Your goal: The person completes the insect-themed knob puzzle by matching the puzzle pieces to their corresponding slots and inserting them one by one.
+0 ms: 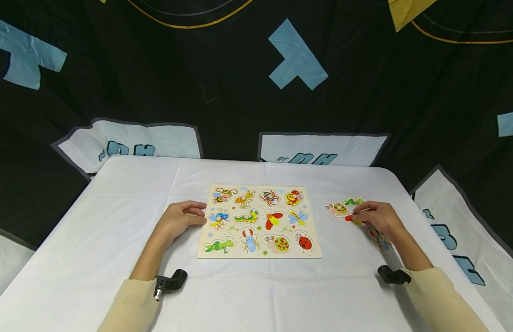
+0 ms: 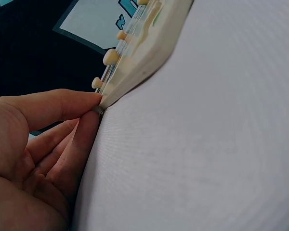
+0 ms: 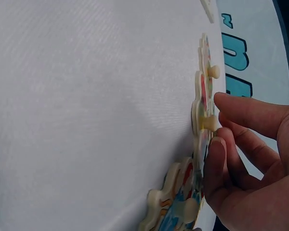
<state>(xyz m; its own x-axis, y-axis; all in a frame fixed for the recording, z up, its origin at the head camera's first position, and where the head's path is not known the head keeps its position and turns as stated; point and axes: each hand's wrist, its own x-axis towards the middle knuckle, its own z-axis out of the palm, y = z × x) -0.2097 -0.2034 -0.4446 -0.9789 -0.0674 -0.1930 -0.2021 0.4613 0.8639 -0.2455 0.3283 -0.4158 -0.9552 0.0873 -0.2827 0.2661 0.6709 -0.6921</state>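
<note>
My left hand (image 1: pixel 175 223) holds the left edge of a wooden insect puzzle board (image 1: pixel 258 252), with thumb and fingertips at its rim. Knobs (image 2: pixel 111 57) stand up from pieces on the board in the left wrist view. To the board's right, my right hand (image 1: pixel 378 216) is over a red-and-yellow insect piece (image 1: pixel 348 219). In the right wrist view its thumb and fingers are spread around a piece's knob (image 3: pixel 210 123), with a gap showing. Close by lie a snail piece (image 1: pixel 335 209), a green insect piece (image 1: pixel 354 201) and a stag beetle piece (image 1: pixel 380 240).
A white cloth (image 1: pixel 240 295) covers the table. Behind it hangs a black fabric backdrop (image 1: pixel 223 83) with blue and white patches. Black wrist devices (image 1: pixel 171 280) are worn on both arms.
</note>
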